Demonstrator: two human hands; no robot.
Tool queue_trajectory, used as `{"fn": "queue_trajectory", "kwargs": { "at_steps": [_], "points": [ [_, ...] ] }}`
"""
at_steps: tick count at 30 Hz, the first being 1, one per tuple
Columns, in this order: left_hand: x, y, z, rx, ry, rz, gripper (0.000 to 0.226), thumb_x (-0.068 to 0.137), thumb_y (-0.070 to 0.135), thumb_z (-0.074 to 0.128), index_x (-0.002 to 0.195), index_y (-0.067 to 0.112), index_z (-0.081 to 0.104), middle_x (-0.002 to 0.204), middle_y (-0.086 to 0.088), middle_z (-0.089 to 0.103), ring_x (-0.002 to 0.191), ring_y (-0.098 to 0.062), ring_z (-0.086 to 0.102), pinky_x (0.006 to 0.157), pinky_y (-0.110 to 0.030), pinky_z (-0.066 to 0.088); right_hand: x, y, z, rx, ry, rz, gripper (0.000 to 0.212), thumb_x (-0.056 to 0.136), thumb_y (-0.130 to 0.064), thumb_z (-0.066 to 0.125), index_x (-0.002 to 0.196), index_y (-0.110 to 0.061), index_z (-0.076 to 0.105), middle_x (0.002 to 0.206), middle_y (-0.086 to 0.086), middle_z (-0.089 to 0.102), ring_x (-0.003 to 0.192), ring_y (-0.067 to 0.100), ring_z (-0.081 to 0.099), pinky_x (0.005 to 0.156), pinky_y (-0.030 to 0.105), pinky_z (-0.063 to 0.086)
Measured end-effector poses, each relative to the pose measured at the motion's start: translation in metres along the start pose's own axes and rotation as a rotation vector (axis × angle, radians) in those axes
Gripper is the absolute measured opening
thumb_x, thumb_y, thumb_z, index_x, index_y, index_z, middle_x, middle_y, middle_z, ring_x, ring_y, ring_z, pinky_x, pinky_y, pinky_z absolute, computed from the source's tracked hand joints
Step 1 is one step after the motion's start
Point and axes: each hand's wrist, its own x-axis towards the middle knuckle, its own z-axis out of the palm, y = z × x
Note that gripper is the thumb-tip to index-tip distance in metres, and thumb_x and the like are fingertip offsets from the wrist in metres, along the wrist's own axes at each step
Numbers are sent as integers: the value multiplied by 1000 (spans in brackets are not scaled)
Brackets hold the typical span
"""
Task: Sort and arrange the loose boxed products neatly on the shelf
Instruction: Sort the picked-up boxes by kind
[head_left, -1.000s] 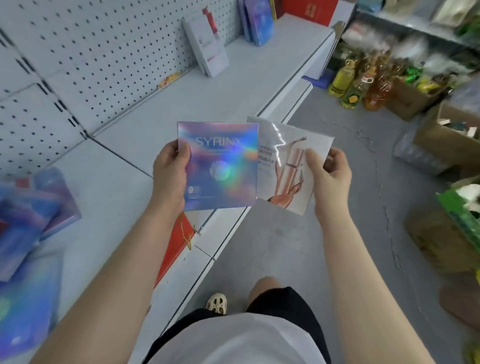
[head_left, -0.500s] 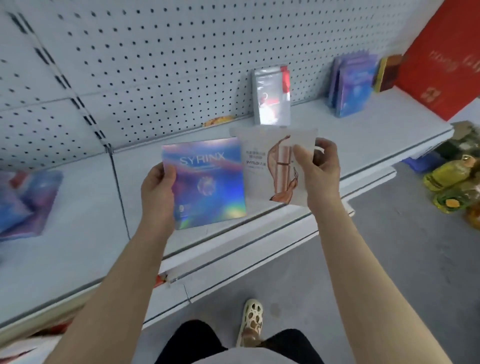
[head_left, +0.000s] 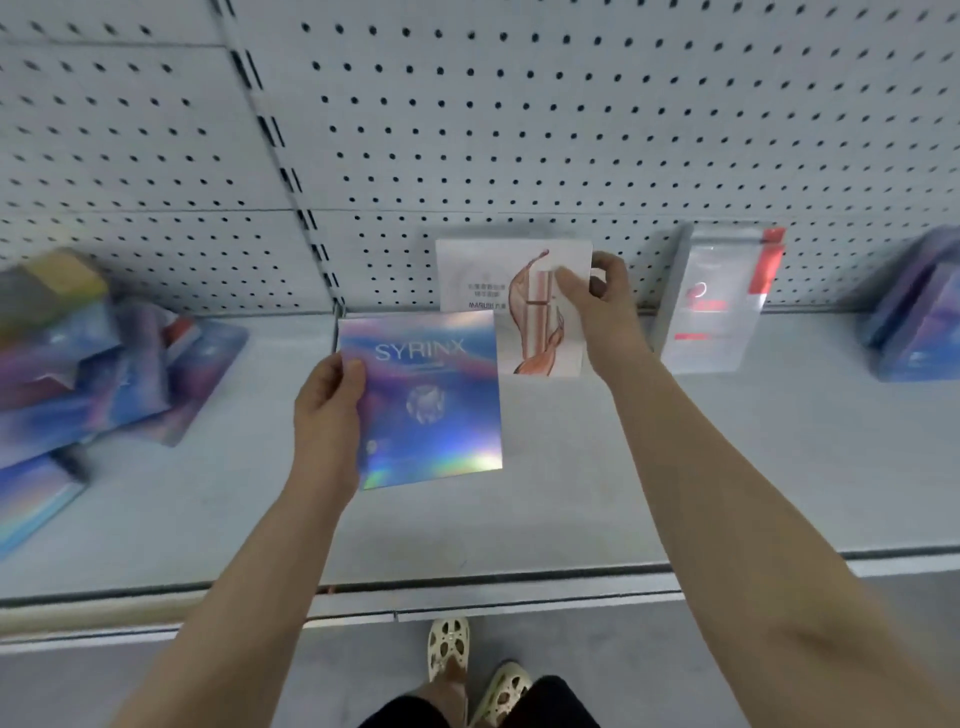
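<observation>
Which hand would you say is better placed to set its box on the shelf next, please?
Probably the right hand: it holds the white box upright, close to the pegboard at the back of the shelf. The left hand holds the holographic SYRINX box nearer the front edge.

We observed that both forearms (head_left: 727, 467) were bare and sleeveless, the feet wore cream perforated clog-style shoes (head_left: 448, 647), and a dark garment (head_left: 540, 706) covered the legs at the lower edge.
</observation>
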Motion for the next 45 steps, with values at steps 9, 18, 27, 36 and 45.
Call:
{"fn": "queue_trajectory", "kwargs": {
  "at_steps": [9, 18, 27, 36, 45],
  "points": [
    [23, 6, 15, -35, 23, -20, 13, 100, 14, 49, 103, 8, 60, 95, -9, 64, 84, -22, 59, 77, -36, 52, 41, 16, 21, -30, 91, 41, 36, 86, -27, 72, 117, -21, 56, 109, 0, 67, 97, 18, 66, 87, 40, 57],
    [21, -7, 38, -18, -23, -42, 11, 98, 15, 52, 93, 13, 61, 90, -7, 65, 82, -23, 59, 80, -40, 51, 17, -9, 0, -372, 193, -283, 25, 91, -22, 64, 114, -16, 57, 105, -4, 62, 88, 4, 58, 82, 19, 48],
    [-27, -32, 121, -8, -174, -50, 11, 98, 13, 51, 97, 8, 60, 96, -10, 68, 88, -26, 61, 87, -48, 52, -36, -11, -90, -281, -320, -55, 18, 88, -27, 73, 104, -29, 66, 93, -1, 70, 76, 14, 65, 64, 23, 51],
    [-89, -99, 272, 105, -249, 44, 15, 96, 14, 56, 109, 12, 64, 102, -3, 70, 87, -16, 63, 78, -31, 51, -5, 1, -278, -214, -338, -89, 14, 88, -14, 72, 98, -23, 65, 82, 1, 61, 71, 13, 50, 59, 22, 41],
    [-142, -169, 459, 415, -480, 54, 34, 88, 10, 67, 122, 12, 60, 114, 1, 70, 97, -10, 66, 82, -16, 48, 46, -4, -499, -297, -240, -96, 19, 85, -17, 74, 96, -29, 63, 87, 4, 59, 79, 17, 50, 71, 29, 41]
  ]
}}
